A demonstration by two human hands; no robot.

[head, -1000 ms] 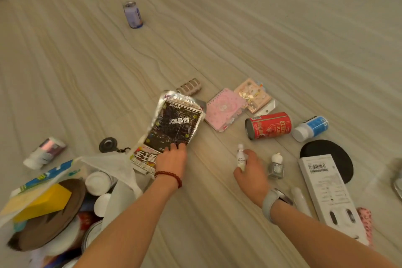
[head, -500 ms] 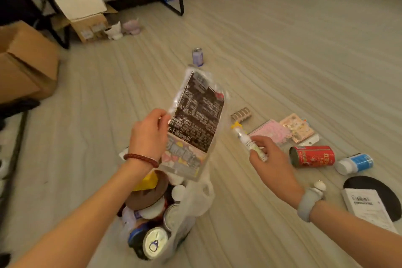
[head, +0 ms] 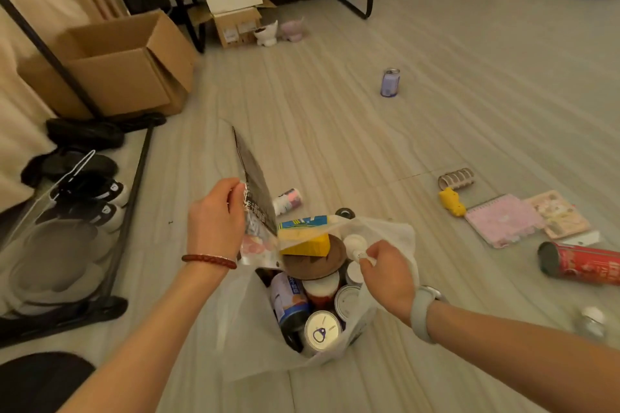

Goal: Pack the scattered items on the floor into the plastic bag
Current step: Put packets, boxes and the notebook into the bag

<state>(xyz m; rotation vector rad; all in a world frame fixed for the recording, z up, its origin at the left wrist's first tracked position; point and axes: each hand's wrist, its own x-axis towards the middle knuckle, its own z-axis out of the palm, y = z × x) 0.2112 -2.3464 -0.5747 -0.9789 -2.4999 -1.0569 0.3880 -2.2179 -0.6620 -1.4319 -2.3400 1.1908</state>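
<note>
Head view, floor [head: 436, 43] downward. I read the pale plank floor as the working surface; a cardboard box [head: 124, 67] and shoes [head: 90, 198] lie far to the left of the left hand, beside a dark rack.

Plastic bag [head: 255, 339]: white, mouth open, directly below both hands and already crowded with cans and a yellow block; I judge it stands this way so items can drop straight in.

Foil packet [head: 251, 184]: held upright and edge-on, its lower end at the bag mouth, presumably to slide down the bag's side. Left hand [head: 214, 221]: fingers curled round the packet's edge, gripping it.

Right hand [head: 389, 275]: over the bag opening, fingers closed on a small white bottle [head: 357, 245]; I judge it is about to be released.

Remaining items, right of the right hand: red can [head: 583, 265], pink notebook [head: 503, 220]. Beyond both hands, well apart: a purple can [head: 390, 82].
</note>
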